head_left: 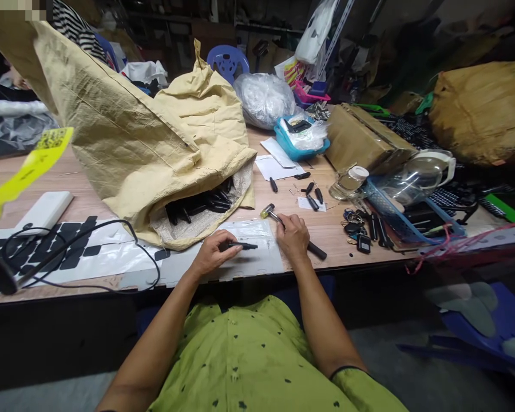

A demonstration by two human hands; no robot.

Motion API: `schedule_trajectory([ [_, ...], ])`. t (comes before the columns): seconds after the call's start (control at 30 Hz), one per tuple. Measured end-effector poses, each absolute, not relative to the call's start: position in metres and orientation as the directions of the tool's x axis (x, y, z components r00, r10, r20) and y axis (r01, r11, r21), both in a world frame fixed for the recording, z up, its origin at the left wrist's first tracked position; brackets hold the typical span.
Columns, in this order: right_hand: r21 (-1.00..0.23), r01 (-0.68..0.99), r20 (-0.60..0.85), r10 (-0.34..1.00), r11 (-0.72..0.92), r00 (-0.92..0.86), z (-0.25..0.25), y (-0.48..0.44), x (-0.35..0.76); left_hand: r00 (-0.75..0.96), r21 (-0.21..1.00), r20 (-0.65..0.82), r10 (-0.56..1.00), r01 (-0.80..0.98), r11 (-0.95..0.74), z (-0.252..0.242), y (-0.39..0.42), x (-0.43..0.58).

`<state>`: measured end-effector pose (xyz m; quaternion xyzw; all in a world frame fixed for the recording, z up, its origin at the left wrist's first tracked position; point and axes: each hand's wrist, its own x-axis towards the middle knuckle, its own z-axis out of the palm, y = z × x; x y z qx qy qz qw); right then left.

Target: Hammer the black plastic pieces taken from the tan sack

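Observation:
My left hand (212, 252) is closed round a thin black stick-shaped part (240, 246), pressing it flat on a clear plastic sheet (257, 260) at the table's front edge. My right hand (292, 236) grips a small hammer (269, 213) by its black handle; the head, with a yellow tip, points up-left above the sheet. The handle's end (318, 252) sticks out to the right of the hand. Just behind both hands a big yellow woven sack (163, 143) lies open, with several similar black parts (201, 205) showing in its mouth.
Loose black parts (312, 197) and paper slips lie behind the hammer. A blue basket (395, 214) with a kettle, a glass jar (347, 182), keys (356, 229) and a cardboard box (364, 137) crowd the right. A black cable (68, 252), white power bank (47, 209) and yellow tag (26, 171) lie left.

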<state>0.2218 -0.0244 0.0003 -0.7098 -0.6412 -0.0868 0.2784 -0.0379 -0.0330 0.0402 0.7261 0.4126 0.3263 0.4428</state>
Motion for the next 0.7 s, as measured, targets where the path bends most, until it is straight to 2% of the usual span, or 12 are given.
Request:
schedule_trajectory([
  [0.07, -0.287, 0.958, 0.477, 0.863, -0.027, 0.167, 0.0, -0.024, 0.221, 0.564, 0.975, -0.058, 0.824, 0.208, -0.074, 0.046, -0.055, -0.046],
  [0.17, -0.283, 0.958, 0.473, 0.864, -0.039, 0.175, 0.0, -0.024, 0.221, 0.722, 0.962, -0.267, 0.638, 0.236, 0.135, 0.045, -0.095, -0.057],
  [0.23, -0.278, 0.959, 0.468, 0.865, -0.048, 0.179, 0.0, -0.024, 0.221, 0.736, 0.941, -0.338, 0.587, 0.251, 0.227, 0.035, -0.116, -0.061],
  [0.33, -0.275, 0.96, 0.463, 0.868, -0.054, 0.181, 0.0, -0.025, 0.222, 0.613, 0.901, -0.422, 0.668, 0.201, 0.385, 0.005, -0.135, -0.063],
  [0.47, -0.271, 0.961, 0.442, 0.881, -0.051, 0.171, 0.0, -0.025, 0.223, 0.324, 0.831, -0.554, 0.766, 0.16, 0.533, -0.046, -0.136, -0.061],
  [0.6, -0.251, 0.967, 0.459, 0.874, -0.047, 0.162, -0.001, -0.025, 0.223, 0.04, 0.755, -0.653, 0.756, 0.119, 0.645, -0.082, -0.129, -0.054],
  [0.7, -0.247, 0.968, 0.469, 0.869, -0.046, 0.161, -0.001, -0.024, 0.223, -0.051, 0.72, -0.684, 0.727, 0.112, 0.685, -0.093, -0.123, -0.047],
])
